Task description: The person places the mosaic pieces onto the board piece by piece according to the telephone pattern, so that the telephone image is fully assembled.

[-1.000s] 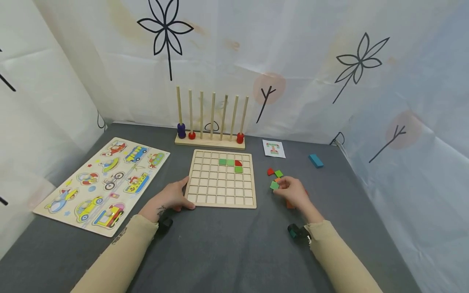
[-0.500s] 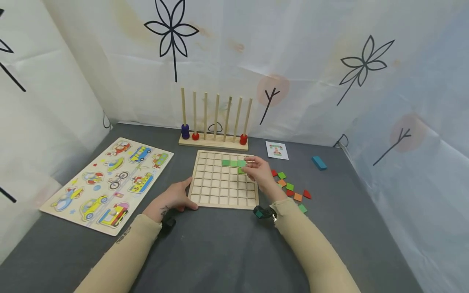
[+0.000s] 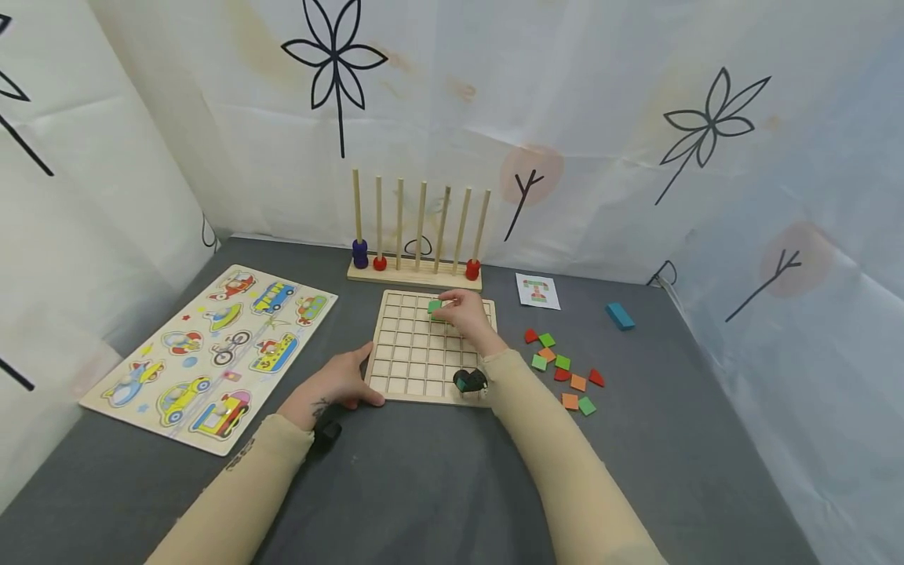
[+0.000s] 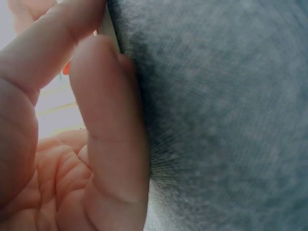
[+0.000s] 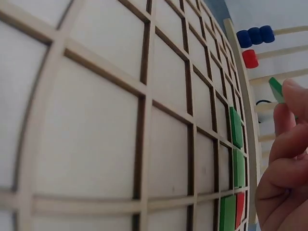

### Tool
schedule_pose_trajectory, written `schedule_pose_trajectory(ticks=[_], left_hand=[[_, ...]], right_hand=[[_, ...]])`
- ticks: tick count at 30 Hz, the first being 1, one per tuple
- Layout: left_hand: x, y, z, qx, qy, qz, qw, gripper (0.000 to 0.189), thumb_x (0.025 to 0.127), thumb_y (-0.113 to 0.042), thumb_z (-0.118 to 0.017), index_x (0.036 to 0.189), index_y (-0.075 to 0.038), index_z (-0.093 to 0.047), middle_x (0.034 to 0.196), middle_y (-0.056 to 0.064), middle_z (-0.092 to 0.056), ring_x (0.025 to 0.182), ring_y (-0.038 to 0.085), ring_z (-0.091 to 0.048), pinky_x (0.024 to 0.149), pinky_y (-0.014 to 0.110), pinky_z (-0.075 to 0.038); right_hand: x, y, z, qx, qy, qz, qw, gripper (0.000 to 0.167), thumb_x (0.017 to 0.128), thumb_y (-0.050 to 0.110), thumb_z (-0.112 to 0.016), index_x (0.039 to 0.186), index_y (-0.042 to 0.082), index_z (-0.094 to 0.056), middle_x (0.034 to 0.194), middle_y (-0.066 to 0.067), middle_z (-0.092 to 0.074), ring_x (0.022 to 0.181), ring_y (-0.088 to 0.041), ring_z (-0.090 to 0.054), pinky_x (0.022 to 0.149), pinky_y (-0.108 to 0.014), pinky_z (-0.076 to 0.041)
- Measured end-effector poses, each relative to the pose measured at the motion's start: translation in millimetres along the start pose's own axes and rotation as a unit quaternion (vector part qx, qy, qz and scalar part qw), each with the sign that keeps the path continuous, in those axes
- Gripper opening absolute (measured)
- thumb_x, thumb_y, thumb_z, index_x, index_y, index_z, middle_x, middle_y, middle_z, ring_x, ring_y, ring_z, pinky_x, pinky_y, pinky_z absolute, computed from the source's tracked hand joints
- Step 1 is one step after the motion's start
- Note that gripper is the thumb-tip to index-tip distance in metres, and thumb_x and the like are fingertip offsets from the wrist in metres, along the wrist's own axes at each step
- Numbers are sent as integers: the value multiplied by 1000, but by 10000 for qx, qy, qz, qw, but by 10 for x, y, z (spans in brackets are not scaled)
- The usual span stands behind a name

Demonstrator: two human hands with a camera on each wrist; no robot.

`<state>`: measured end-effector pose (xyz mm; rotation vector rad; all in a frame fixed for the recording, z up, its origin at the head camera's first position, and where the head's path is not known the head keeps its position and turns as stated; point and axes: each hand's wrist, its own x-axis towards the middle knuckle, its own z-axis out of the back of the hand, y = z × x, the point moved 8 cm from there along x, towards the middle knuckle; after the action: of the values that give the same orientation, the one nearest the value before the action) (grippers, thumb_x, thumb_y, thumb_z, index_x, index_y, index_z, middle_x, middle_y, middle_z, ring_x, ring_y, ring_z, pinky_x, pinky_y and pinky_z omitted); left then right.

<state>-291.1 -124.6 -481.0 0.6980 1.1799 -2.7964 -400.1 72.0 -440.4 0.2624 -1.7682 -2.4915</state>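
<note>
My right hand (image 3: 464, 315) pinches a green square tile (image 3: 434, 307) between thumb and fingertips, over the far rows of the wooden grid board (image 3: 407, 353). In the right wrist view, this held tile (image 5: 276, 89) is tilted and raised above the cells. Two green tiles (image 5: 236, 127) sit in neighbouring cells there, with a red piece (image 5: 239, 209) and another green tile (image 5: 227, 214) beyond them. The right hand hides most of these in the head view. My left hand (image 3: 337, 382) holds the board's near left corner, thumb at the front and fingers along the side.
Loose red, green and orange pieces (image 3: 563, 362) lie right of the board. Behind them are a printed pattern card (image 3: 538, 291) and a blue block (image 3: 620, 316). A peg stand with beads (image 3: 417, 275) stands behind the board. A vehicle puzzle (image 3: 212, 353) lies left.
My right hand has carried the green tile from the loose pieces on the right, leftward across the board's far rows. The left hand stays at the board's corner.
</note>
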Motion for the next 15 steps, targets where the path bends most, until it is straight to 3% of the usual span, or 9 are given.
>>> schedule_pose_trajectory(ticks=[3, 6, 12, 15], left_hand=[[0, 8, 5, -4, -20, 15, 10000, 114, 64, -19, -85, 150, -8, -11, 134, 27, -42, 55, 20, -55, 51, 29, -47], [-7, 8, 3, -1, -10, 20, 10000, 113, 64, -20, -85, 150, -8, -11, 130, 27, -46, 56, 20, -56, 52, 29, -47], [-31, -21, 3, -27, 46, -84, 10000, 112, 65, -20, -84, 149, -8, -12, 123, 24, -51, 56, 20, -56, 52, 30, -47], [-39, -28, 11, -51, 49, -104, 9999, 112, 65, -20, -84, 149, -8, -12, 121, 23, -53, 56, 20, -56, 52, 31, -47]], right_hand=[[62, 24, -75, -495, -42, -9, 9988, 34, 80, 7, -70, 113, 2, -64, 92, -13, -65, 75, -17, -59, 67, -28, -47], [102, 33, -137, -938, -53, -82, 9955, 36, 80, 8, -70, 115, 2, -63, 100, -15, -65, 80, -21, -61, 70, -30, -47], [127, 32, -176, -1582, -180, -310, 9868, 35, 81, 14, -71, 116, 8, -65, 123, -9, -58, 96, -23, -57, 85, -37, -45], [134, 50, -199, -1985, -168, -341, 9794, 34, 82, 18, -70, 115, 11, -66, 125, -6, -58, 97, -22, -56, 83, -38, -46]])
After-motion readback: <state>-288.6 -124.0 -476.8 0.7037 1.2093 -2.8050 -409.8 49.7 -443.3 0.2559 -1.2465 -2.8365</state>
